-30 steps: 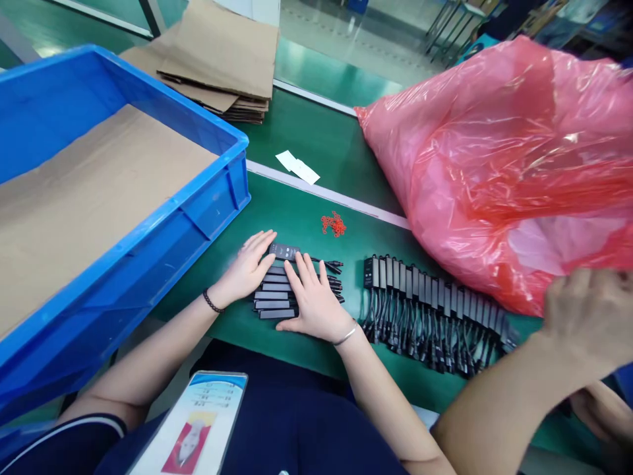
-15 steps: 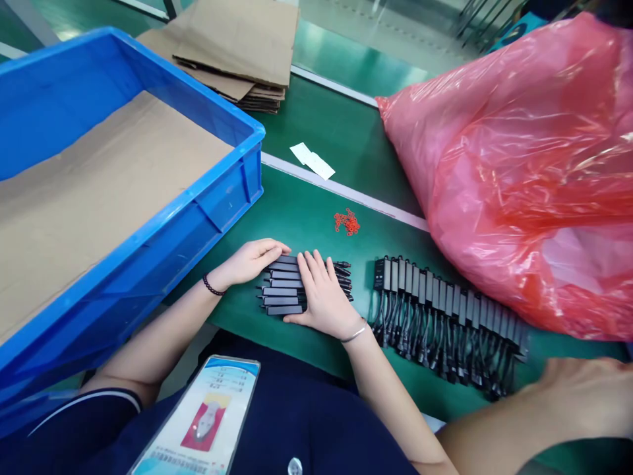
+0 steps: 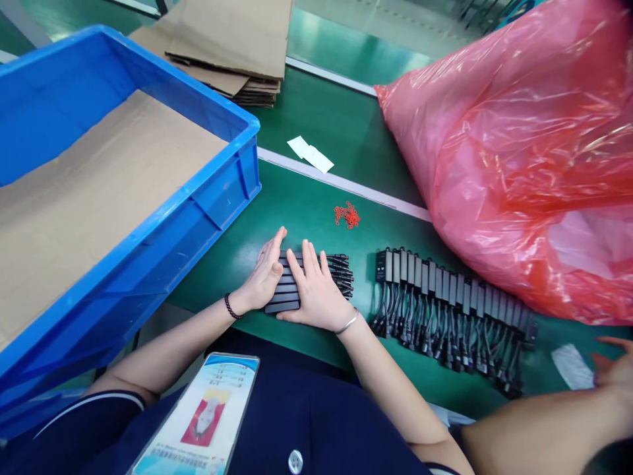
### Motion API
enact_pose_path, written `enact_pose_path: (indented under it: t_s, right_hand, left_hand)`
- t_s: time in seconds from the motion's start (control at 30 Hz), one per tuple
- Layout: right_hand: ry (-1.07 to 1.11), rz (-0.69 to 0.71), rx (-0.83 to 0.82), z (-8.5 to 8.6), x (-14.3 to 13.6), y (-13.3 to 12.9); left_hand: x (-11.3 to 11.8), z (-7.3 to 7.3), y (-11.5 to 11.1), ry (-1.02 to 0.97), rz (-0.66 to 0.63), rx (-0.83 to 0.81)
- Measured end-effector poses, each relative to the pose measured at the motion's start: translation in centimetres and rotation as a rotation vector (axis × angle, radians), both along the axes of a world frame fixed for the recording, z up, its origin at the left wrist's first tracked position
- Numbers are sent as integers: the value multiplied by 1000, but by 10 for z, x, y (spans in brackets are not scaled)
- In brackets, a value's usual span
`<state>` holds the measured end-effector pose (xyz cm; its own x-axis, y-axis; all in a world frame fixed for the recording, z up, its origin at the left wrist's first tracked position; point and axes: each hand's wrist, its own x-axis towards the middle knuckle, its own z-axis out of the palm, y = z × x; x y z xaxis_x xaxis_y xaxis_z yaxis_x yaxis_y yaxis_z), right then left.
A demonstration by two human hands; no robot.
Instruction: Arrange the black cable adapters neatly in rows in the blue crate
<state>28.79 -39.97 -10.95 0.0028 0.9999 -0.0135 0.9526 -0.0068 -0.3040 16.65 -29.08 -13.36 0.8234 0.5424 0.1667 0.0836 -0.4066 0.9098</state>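
Observation:
A small row of black rectangular boxes with short cables [image 3: 285,297] lies side by side on the green table [image 3: 217,264]. My left hand [image 3: 262,272] stands on edge against their left ends, with its fingers stretched out. Across the tops of the boxes lies my right hand [image 3: 319,287], palm down and fingers apart, hiding their middle. Cable ends [image 3: 342,270] stick out to the right of it. Beyond the hands is a little pile of red rings [image 3: 349,216].
A longer row of similar boxes [image 3: 440,280] lies to the right, cables towards me. A blue crate [image 3: 208,191] lined with cardboard fills the left. Behind are cardboard sheets [image 3: 232,39], white slips [image 3: 311,155] and a pink plastic bag [image 3: 494,152]. Another person's hand [image 3: 616,373] reaches near a clear packet [image 3: 572,366].
My left hand has moved from the far-left corner to the boxes' left ends, which now line up more evenly. The other person's hand has shifted right, and the clear packet shows beside it.

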Motion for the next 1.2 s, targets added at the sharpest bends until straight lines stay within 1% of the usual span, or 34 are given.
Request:
enact_pose_path:
  t_s: [0.07,0.1,0.13,0.2,0.23,0.27,0.37,0.43,0.5,0.6,0.67,0.7,0.8,0.83,0.87,0.93,1.0,1.1,1.2]
  right_hand:
    - [8,25,8,1,2,0]
    - [14,34,12,1,4,0]
    - [22,42,18,0,5,0]
    - [44,59,36,-1,8,2]
    - [57,67,48,-3,9,3]
    - [68,75,61,-4,10,4]
    - [96,81,89,-7,11,7]
    - [118,70,100,-8,11,6]
    - [151,67,116,-7,12,4]
    - [225,62,161,-2,16,-3]
    - [288,35,214,3,20,-8]
    - [323,14,247,6,22,-10]
    - [453,-50,352,15,26,-16]
    - [504,-63,377,18,26,-17]
    - [554,-69,391,21,26,-19]
    - [635,-68,386,26,23,-22]
    - [650,-70,362,30,20,-27]
    - [579,-98,377,35,17,-33]
    - [534,-119,451,39,14,-34]
  left_hand:
    - [-5,4,4,27,-12,11]
    - [-9,6,7,51,-50,24]
    - [-14,8,11,84,-110,51]
    - [-24,11,18,171,-266,158]
    - [-29,13,21,218,-329,225]
    - [-33,14,22,259,-364,287]
    - [-38,18,21,325,-356,398]
    - [-37,23,19,328,-344,416]
    - [-35,30,19,305,-357,396]
    - [-29,43,22,209,-386,319]
    - [-21,49,19,71,-399,236]
    - [-15,49,16,-28,-385,178]
    - [7,44,-8,-362,-272,-53]
    - [15,42,-19,-451,-255,-136]
    - [23,39,-30,-515,-268,-216]
    - [35,36,-49,-584,-314,-365]
    - [42,38,-62,-614,-318,-484]
    - [45,47,-69,-642,-286,-596]
    - [46,56,-68,-674,-295,-626]
